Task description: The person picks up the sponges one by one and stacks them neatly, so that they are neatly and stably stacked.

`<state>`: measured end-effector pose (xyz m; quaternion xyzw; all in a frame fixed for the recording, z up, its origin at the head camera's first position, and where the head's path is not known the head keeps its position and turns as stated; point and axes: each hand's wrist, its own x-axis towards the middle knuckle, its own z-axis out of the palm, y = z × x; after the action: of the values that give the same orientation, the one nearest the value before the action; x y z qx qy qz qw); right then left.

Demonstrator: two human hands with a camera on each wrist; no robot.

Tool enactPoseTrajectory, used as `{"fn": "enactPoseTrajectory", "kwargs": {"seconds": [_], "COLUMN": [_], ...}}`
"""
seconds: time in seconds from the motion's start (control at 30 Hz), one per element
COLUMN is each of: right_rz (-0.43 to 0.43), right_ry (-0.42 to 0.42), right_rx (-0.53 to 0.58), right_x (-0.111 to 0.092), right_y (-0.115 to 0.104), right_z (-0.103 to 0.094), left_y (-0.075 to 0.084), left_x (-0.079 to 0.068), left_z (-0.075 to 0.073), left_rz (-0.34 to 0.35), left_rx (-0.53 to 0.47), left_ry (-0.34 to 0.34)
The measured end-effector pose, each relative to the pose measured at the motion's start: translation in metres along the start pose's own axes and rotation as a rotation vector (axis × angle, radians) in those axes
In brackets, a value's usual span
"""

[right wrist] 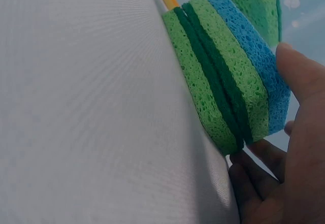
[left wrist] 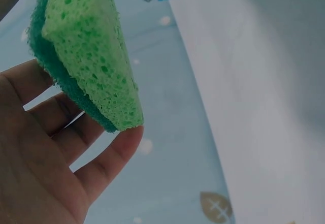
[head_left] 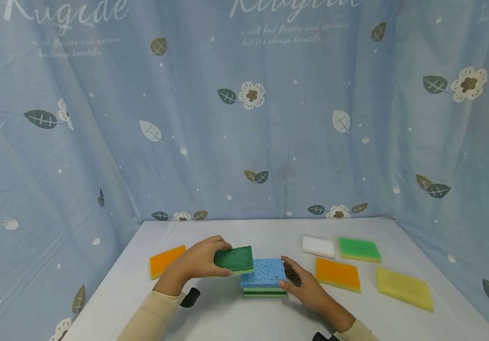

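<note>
My left hand (head_left: 203,258) grips a light green sponge (left wrist: 94,56) with a dark green scouring layer, thumb at its near side and fingers at the far side. The scouring layer faces up, and the sponge is held above and left of a stack. On top of that stack lies a blue sponge (head_left: 263,271). Beneath it are two light green sponges (right wrist: 203,82), their dark green layers face to face. My right hand (head_left: 310,289) holds the stack's right end, with the thumb by the blue sponge's near corner and the fingers round the far side.
On the white table (head_left: 214,322), an orange sponge (head_left: 167,260) lies left, partly behind the left hand. To the right lie a white sponge (head_left: 318,246), a green one (head_left: 359,249), another orange sponge (head_left: 338,273) and a yellow sponge (head_left: 404,288). A blue patterned curtain (head_left: 287,142) surrounds the table.
</note>
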<state>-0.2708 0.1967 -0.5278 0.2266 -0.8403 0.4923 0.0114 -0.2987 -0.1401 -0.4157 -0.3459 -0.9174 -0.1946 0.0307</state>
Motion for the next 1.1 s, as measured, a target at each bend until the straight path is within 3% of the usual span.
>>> {"fn": "enactPoseTrajectory", "kwargs": {"seconds": [0.63, 1.1], "right_rz": [-0.043, 0.012], "right_ry": [-0.013, -0.001], "right_rx": [0.029, 0.011], "right_x": [-0.001, 0.0], "right_y": [-0.003, -0.002], "right_z": [0.0, 0.0], "left_y": [0.02, 0.033], "left_x": [0.028, 0.043], "left_z": [0.022, 0.04], "left_rz": [0.03, 0.074], "left_rx": [0.028, 0.056], "left_ry": [-0.04, -0.008]}}
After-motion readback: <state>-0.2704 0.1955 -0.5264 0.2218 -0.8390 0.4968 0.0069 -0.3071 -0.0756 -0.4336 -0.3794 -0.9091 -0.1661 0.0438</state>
